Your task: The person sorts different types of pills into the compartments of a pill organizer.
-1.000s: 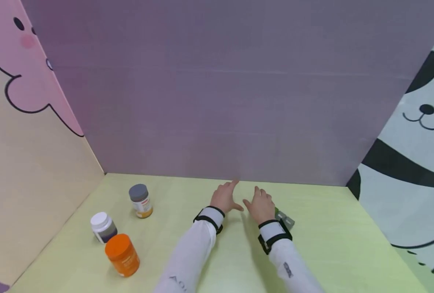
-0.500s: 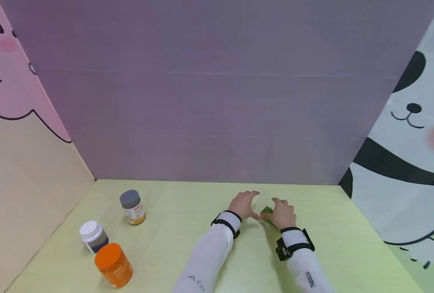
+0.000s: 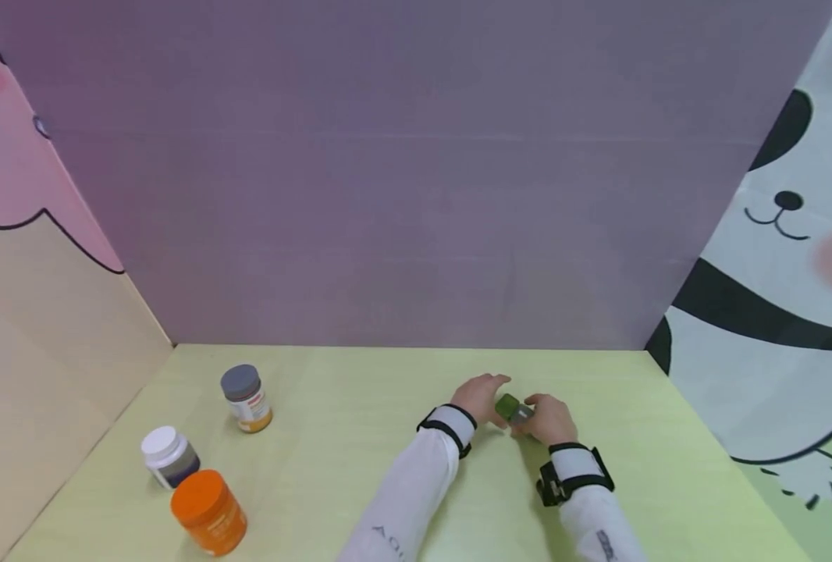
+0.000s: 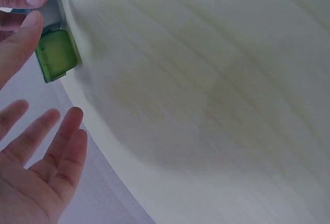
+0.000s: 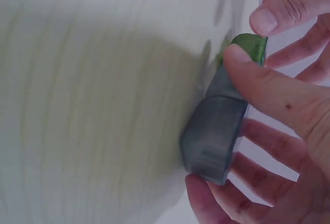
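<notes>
A small pill box (image 3: 508, 406) with a translucent green end and grey sections lies between the two hands in the head view. My right hand (image 3: 552, 421) grips it, the thumb across the upper part and the fingers curled round the far side and lower end of the grey body (image 5: 212, 133). My left hand (image 3: 479, 396) is beside the green end (image 4: 58, 53) with fingers spread and relaxed. In the left wrist view its thumb (image 4: 18, 48) overlaps the edge of the box, while the fingers stand well apart from it.
On the left side of the pale yellow-green table (image 3: 332, 468) stand three bottles: one grey-capped (image 3: 246, 398), one white-capped (image 3: 170, 457) and one orange (image 3: 208, 513). A purple-grey panel (image 3: 402, 234) rises along the table's back edge, with cartoon-printed panels at both sides.
My right hand has closed round the pill box and turned it, so its green end now points toward the left hand. The left hand has come to the right, nearer the box.
</notes>
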A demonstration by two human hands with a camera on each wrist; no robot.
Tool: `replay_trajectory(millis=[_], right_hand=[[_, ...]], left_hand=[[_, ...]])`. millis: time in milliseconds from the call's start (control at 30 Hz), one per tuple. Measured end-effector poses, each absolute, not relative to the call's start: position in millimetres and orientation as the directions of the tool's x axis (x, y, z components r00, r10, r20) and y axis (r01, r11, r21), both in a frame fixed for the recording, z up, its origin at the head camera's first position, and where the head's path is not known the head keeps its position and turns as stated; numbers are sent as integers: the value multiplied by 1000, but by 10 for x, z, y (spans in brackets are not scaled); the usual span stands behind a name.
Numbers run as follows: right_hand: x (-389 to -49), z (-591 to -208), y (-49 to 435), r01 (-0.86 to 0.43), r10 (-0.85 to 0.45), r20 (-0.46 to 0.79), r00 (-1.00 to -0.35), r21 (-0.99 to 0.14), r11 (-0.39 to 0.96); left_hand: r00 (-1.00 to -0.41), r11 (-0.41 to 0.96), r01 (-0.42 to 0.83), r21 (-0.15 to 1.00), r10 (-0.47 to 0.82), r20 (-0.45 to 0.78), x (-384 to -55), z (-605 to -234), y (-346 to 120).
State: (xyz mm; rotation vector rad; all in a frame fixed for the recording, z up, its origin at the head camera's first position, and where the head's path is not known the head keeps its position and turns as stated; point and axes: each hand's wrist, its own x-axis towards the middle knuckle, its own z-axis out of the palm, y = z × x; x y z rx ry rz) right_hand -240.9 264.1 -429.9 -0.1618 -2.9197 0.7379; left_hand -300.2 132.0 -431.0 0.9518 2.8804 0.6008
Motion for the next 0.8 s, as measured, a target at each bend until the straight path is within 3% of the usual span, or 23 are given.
replay_trajectory(millis=[500, 800], right_hand=[[-2421, -4322, 2580, 99, 155, 72, -985, -499, 861], [-2447, -4342, 2503, 77, 136, 82, -987, -503, 861]], left_hand=[[-781, 695, 590, 411, 621, 72, -2977, -4368, 1298], [-795, 708, 577, 407, 601, 83, -2998, -4362, 1227]])
